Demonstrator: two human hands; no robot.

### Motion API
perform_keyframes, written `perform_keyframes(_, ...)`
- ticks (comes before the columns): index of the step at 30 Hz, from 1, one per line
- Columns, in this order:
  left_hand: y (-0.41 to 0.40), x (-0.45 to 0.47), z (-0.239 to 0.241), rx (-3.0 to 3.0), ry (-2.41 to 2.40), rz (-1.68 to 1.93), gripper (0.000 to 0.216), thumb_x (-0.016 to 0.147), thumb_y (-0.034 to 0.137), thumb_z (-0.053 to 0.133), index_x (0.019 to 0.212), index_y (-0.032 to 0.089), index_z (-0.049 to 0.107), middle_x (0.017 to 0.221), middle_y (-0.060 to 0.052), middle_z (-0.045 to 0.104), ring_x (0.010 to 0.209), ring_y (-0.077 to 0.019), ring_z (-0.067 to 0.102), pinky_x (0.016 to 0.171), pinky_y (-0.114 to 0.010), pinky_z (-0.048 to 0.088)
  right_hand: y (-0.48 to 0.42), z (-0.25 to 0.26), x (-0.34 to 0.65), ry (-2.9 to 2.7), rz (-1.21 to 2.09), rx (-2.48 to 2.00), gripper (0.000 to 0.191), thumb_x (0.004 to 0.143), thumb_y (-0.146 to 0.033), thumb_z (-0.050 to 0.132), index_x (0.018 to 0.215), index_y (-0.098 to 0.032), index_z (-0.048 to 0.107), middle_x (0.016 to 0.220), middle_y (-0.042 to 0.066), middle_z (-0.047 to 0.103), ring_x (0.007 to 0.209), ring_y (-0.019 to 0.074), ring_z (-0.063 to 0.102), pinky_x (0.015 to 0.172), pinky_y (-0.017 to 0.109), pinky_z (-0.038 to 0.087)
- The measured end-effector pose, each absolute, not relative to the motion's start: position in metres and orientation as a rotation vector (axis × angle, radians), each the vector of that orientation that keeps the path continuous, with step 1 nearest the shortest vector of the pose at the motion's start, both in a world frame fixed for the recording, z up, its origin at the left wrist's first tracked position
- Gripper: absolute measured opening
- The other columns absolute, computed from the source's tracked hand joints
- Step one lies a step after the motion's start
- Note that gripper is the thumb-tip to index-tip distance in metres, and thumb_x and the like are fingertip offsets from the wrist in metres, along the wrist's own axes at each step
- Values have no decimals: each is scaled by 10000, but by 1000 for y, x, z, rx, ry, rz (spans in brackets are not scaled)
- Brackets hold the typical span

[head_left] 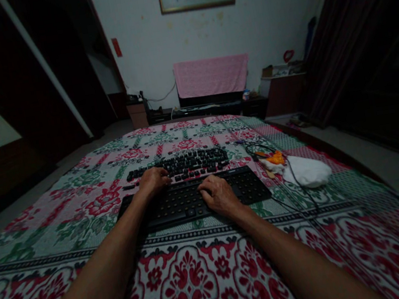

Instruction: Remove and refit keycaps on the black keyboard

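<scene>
A black keyboard lies on the patterned cloth in front of me, its keycaps off and small light-coloured key posts showing. Behind it, loose black keycaps are laid out in rows. My left hand reaches over the keyboard's back edge to the near row of keycaps. Its fingers are bent and drawn together, and I cannot see what is between them. Over the keyboard's middle right rests my right hand, thumb and fingertips closed together. Anything in that pinch is too small to make out.
The floral cloth covers the wide surface under the keyboard. To the right lie a white bundle, an orange item and a loose black cable. Across the room, a pink towel hangs over something by the wall.
</scene>
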State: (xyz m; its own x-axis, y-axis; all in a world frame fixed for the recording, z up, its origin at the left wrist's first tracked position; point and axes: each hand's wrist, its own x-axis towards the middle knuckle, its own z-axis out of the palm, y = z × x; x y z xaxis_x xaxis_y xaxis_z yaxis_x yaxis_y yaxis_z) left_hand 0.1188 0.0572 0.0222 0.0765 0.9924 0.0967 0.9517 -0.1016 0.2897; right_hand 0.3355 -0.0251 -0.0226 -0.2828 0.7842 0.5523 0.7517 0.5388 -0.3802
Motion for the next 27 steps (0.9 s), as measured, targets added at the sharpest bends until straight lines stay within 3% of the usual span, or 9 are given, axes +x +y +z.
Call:
perform_keyframes(10, 1, 138, 28, 2152, 1389, 479, 344, 617, 382, 577, 869, 162, 657, 725, 10, 657, 676, -142, 568, 594, -220, 414, -30, -17, 335, -2026, 109, -1078, 194, 774, -139, 478, 894, -187, 623, 863, 52, 588, 857, 158, 512, 784, 294, 378)
perform_keyframes(17, -9, 142, 18, 2167, 1290, 577, 287, 648, 323, 550, 857, 158, 655, 709, 8, 645, 632, -120, 553, 585, -212, 401, -35, -14, 330, -2084, 96, -979, 192, 780, -257, 530, 940, -190, 611, 908, 64, 589, 880, 170, 510, 817, 333, 361)
perform_keyframes(27, -17, 149, 23, 2224, 1281, 526, 268, 655, 306, 534, 842, 159, 657, 699, 11, 641, 629, -118, 553, 547, -201, 373, -34, -13, 331, -2125, 128, -991, 155, 768, -236, 539, 887, -191, 627, 859, 53, 606, 848, 162, 518, 790, 315, 364)
